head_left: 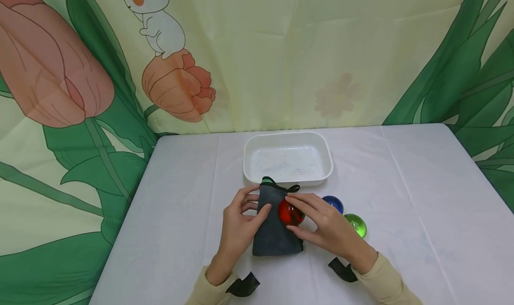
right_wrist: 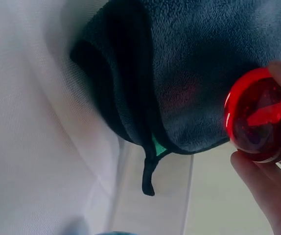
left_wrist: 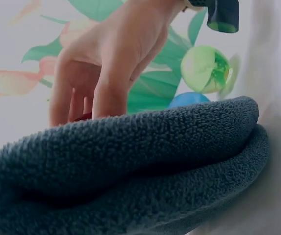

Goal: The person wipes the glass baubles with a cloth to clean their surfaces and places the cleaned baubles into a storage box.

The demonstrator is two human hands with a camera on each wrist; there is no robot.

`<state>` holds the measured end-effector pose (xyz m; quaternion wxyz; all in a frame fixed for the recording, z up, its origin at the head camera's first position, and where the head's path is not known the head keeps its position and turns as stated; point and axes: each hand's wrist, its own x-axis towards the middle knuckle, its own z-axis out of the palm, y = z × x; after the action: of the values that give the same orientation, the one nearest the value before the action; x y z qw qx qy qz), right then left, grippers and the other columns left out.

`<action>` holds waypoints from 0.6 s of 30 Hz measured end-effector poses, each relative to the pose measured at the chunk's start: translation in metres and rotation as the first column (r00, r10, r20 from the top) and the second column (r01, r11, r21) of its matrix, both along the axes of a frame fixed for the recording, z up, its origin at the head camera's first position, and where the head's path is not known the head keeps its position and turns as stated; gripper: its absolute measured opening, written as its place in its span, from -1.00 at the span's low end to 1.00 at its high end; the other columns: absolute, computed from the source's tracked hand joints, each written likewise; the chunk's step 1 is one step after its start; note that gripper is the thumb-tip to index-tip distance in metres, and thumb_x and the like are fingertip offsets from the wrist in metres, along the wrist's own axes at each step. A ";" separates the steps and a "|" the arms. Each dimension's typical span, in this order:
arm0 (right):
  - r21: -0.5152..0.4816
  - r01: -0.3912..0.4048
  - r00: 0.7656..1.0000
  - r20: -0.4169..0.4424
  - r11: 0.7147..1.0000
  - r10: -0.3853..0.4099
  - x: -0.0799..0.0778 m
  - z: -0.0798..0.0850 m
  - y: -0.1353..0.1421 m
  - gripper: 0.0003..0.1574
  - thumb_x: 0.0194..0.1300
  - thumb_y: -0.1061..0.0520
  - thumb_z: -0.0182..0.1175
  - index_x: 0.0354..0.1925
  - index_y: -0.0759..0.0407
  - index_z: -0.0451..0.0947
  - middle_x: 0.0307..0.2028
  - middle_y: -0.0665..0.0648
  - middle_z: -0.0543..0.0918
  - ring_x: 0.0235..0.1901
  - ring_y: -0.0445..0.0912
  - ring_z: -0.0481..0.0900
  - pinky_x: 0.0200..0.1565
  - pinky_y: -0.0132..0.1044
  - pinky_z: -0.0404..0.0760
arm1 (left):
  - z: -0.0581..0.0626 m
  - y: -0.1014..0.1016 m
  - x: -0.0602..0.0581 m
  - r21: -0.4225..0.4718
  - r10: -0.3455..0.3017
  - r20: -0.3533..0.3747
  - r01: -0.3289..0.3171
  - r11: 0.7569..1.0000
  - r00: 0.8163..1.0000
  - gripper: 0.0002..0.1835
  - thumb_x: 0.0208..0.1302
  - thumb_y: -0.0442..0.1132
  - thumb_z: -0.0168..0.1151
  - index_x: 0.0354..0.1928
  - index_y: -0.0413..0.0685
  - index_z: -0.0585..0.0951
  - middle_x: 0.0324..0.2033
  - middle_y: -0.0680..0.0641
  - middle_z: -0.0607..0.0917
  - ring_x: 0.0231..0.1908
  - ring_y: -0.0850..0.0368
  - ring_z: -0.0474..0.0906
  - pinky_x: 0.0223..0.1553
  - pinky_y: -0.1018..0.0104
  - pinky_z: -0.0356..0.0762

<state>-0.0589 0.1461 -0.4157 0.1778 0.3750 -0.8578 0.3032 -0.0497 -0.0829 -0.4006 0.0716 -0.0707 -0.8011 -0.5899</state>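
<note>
A folded dark grey-blue fleecy cloth with black edging and a small black loop stands near the table's middle. My left hand holds it at its left side, thumb across the front face and fingers behind. In front of the cloth's upper right, my right hand pinches a clear red ball between thumb and fingers. The right wrist view shows the red ball right at the fleecy face. From the left wrist, the folded cloth covers most of the red ball.
Behind the cloth stands a shallow white tray. A blue ball and a green ball lie on the white-covered table, just beyond and beside my right hand. A printed curtain hangs along the back.
</note>
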 end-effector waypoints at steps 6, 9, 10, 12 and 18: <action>-0.029 -0.008 1.000 -0.017 1.000 0.008 -0.002 -0.001 -0.002 -0.25 0.22 -0.14 0.39 0.26 0.20 0.50 0.16 0.13 0.61 0.10 -0.05 0.60 0.08 -0.28 0.64 | -0.001 0.000 0.001 0.022 -0.039 0.006 0.039 0.999 0.999 -0.55 0.21 -0.23 0.44 0.15 0.05 0.58 -0.11 -0.05 0.74 -0.24 0.12 0.70 -0.32 0.38 0.71; -0.049 -0.014 1.000 -0.007 0.999 0.013 -0.004 -0.002 -0.002 -0.23 0.23 -0.14 0.39 0.26 0.25 0.49 0.15 0.15 0.61 0.09 -0.04 0.60 0.11 -0.32 0.62 | -0.003 -0.003 0.002 0.048 -0.094 0.008 0.093 0.994 0.996 -0.64 0.27 -0.29 0.37 0.11 -0.02 0.62 -0.04 -0.05 0.72 -0.15 0.08 0.68 -0.25 0.36 0.72; -0.055 -0.013 1.000 0.002 0.998 0.013 -0.004 -0.002 -0.002 -0.23 0.24 -0.15 0.37 0.26 0.26 0.49 0.14 0.14 0.62 0.09 -0.05 0.60 0.12 -0.35 0.60 | -0.004 -0.005 0.002 0.062 -0.121 0.008 0.120 0.991 0.993 -0.65 0.29 -0.35 0.32 0.12 -0.04 0.63 -0.01 -0.05 0.72 -0.12 0.07 0.68 -0.21 0.34 0.72; -0.069 -0.016 1.000 0.014 0.997 0.017 -0.005 -0.002 -0.001 -0.23 0.26 -0.17 0.34 0.25 0.28 0.49 0.14 0.15 0.62 0.09 -0.04 0.61 0.14 -0.38 0.58 | -0.005 -0.009 0.002 0.096 -0.183 0.001 0.182 0.979 0.983 -0.62 0.31 -0.48 0.20 0.15 -0.11 0.61 0.02 -0.10 0.70 -0.07 0.04 0.66 -0.16 0.33 0.72; -0.121 -0.032 0.999 0.024 0.992 0.035 -0.007 -0.004 0.000 -0.24 0.29 -0.18 0.30 0.24 0.29 0.49 0.11 0.17 0.64 0.06 -0.01 0.63 0.17 -0.49 0.51 | -0.009 -0.019 0.000 0.163 -0.367 -0.052 0.371 0.914 0.929 -0.46 0.22 -0.65 0.09 0.25 -0.21 0.52 0.12 -0.19 0.63 0.04 0.02 0.60 -0.01 0.24 0.69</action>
<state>-0.0654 0.1458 -0.4194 0.1838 0.3738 -0.8339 0.3621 -0.0494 -0.1018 -0.4094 -0.0272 -0.2202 -0.7195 -0.6581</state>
